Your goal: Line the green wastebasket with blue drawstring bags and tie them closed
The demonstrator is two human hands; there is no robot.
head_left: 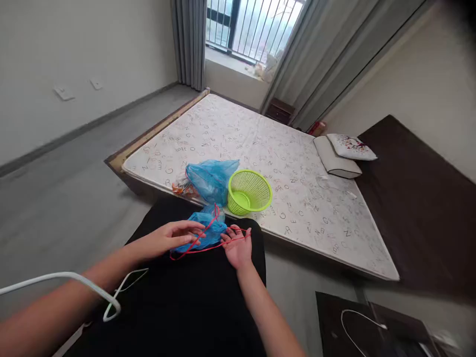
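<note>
A thin blue plastic bag point(210, 229) with a red drawstring point(206, 249) lies crumpled on my lap, against the edge of the bed. My left hand point(182, 235) is over the bag's left side, fingers loosely spread; the drawstring passes by its fingertips. Palm up on the right, my right hand point(238, 249) has the drawstring looped across its fingers and round the thumb. Just beyond, on the mattress, sit a larger puffed-up blue bag point(211, 179) and a lime-green plastic basket point(241, 200) with perforated walls.
An orange-and-clear wrapper point(181, 187) is beside the larger bag. The letter-printed mattress point(282, 218) stretches ahead, with pillows point(336, 158) at the headboard point(412, 198). A white cable point(67, 274) crosses my left forearm. A dark cabinet point(334, 317) stands at lower right.
</note>
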